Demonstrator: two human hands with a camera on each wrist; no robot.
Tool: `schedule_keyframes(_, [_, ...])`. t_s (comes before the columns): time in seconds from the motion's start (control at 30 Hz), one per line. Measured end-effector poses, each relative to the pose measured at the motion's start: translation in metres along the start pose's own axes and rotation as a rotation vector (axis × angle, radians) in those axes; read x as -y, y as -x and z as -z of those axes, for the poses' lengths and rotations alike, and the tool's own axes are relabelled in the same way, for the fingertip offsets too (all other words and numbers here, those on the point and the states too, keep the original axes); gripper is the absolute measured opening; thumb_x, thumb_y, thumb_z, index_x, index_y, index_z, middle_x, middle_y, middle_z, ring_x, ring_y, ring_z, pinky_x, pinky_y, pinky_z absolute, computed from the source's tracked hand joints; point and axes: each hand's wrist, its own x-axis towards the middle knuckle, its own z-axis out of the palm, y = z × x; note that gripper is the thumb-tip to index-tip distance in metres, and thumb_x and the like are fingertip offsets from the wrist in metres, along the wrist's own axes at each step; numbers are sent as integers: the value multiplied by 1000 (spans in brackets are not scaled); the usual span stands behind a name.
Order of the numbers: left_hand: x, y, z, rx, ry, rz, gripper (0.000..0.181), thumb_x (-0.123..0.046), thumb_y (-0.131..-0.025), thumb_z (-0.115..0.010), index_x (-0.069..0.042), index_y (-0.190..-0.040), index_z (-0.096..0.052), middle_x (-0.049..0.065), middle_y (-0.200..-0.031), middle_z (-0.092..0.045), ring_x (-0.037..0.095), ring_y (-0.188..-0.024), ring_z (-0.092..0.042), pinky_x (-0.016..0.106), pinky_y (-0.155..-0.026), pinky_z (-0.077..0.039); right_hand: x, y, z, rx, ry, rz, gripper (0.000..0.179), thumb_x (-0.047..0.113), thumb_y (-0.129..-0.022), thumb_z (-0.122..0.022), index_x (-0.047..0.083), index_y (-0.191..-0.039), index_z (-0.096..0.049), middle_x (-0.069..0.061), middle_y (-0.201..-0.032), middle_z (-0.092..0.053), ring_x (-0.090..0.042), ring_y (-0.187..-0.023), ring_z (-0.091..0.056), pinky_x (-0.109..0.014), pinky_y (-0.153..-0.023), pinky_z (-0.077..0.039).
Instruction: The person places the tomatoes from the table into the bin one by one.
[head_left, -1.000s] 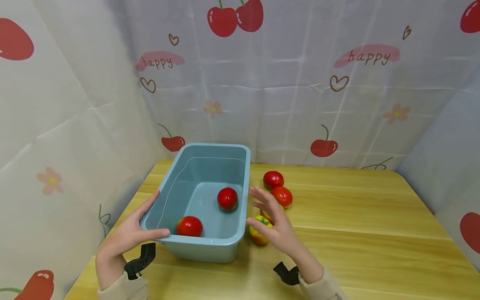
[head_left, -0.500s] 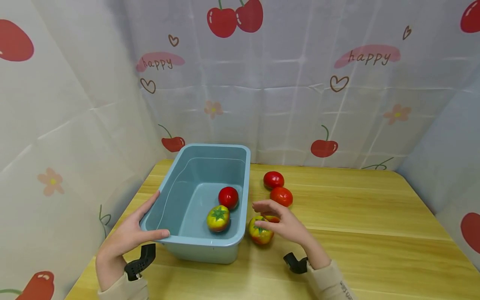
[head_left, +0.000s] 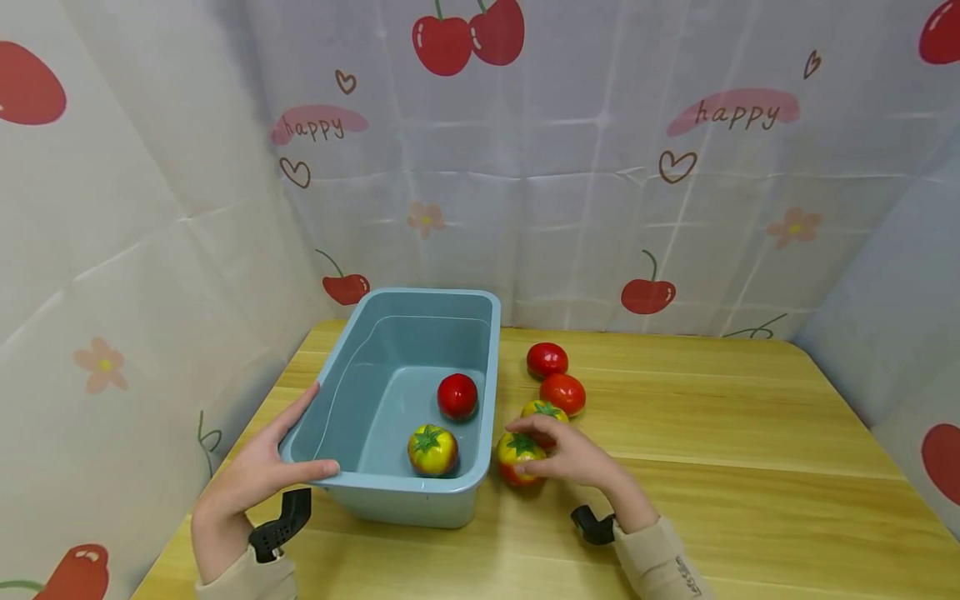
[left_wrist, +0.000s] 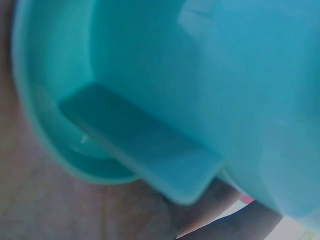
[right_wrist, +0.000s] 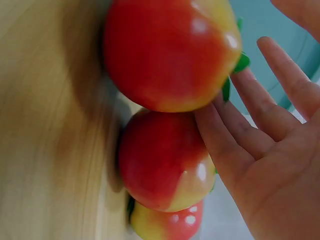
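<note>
My left hand [head_left: 258, 467] grips the near-left corner of a light blue plastic bin [head_left: 420, 482], thumb over the front rim. In the left wrist view the bin's rim [left_wrist: 37, 120] lies against the palm. My right hand [head_left: 573, 457] is over a yellow-red tomato [head_left: 517, 450] with a green leafy top, just right of the bin. In the right wrist view, the extended fingers [right_wrist: 215, 132] lie right at this tomato [right_wrist: 170, 50], the thumb apart from it. Inside the bin sit a red tomato [head_left: 457, 396] and a yellow-red tomato [head_left: 432, 451].
Behind the right hand, another yellow-red tomato [head_left: 544, 409] and two red tomatoes, one nearer [head_left: 562, 393] and one farther [head_left: 547, 359], form a line along the bin's right side. A patterned curtain [head_left: 585, 233] surrounds the wooden table [head_left: 720, 467] at back and sides.
The yellow-red tomato in the bin rolled from the front wall, turned leaf-up and shifted slightly. My right hand moved from beside the bin down over the nearest tomato outside. The left hand stayed put.
</note>
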Motion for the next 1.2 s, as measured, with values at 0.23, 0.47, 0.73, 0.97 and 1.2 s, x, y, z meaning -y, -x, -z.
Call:
schedule_keyframes(0.23, [0, 0, 0, -2, -4, 6, 96, -19, -79, -76, -28, -152, -14, 17, -151, -20, 35, -121, -38, 23, -84, -42, -3, 0, -4, -5, 58, -15, 50, 17, -75, -79, 12, -121, -59, -2, -123, -55, -24, -112, -48, -48, -96, -38])
schedule_keyframes(0.47, [0, -1, 0, -4, 9, -2, 96, -18, -79, -76, -27, -152, -15, 16, -151, -20, 34, -120, -38, 23, -83, -42, -5, 1, -7, -5, 147, -16, 55, 13, -71, -82, 12, -121, -58, -5, -125, -53, -28, -116, -46, -51, -97, -36])
schedule_keyframes(0.73, [-1, -1, 0, -4, -4, 11, 95, -19, -79, -76, -28, -152, -15, 16, -151, -21, 34, -119, -39, 26, -82, -44, -3, 4, -2, -16, 117, -52, 57, 26, -73, -82, 16, -123, -57, -3, -126, -53, -25, -112, -48, -47, -93, -41])
schedule_keyframes(0.97, [1, -1, 0, 0, 1, 13, 96, -18, -79, -76, -28, -152, -14, 16, -151, -19, 35, -121, -38, 23, -84, -42, 3, 5, 7, -66, 54, -17, 59, 29, -74, -80, 15, -126, -56, -2, -125, -54, -23, -112, -49, -42, -93, -43])
schedule_keyframes(1.2, [1, -1, 0, 3, 0, 12, 96, -19, -79, -76, -28, -152, -14, 15, -152, -18, 34, -124, -34, 19, -85, -39, 16, 9, 15, -133, -31, 5, 60, 26, -74, -81, 15, -127, -56, -2, -124, -55, -24, -109, -51, -33, -88, -47])
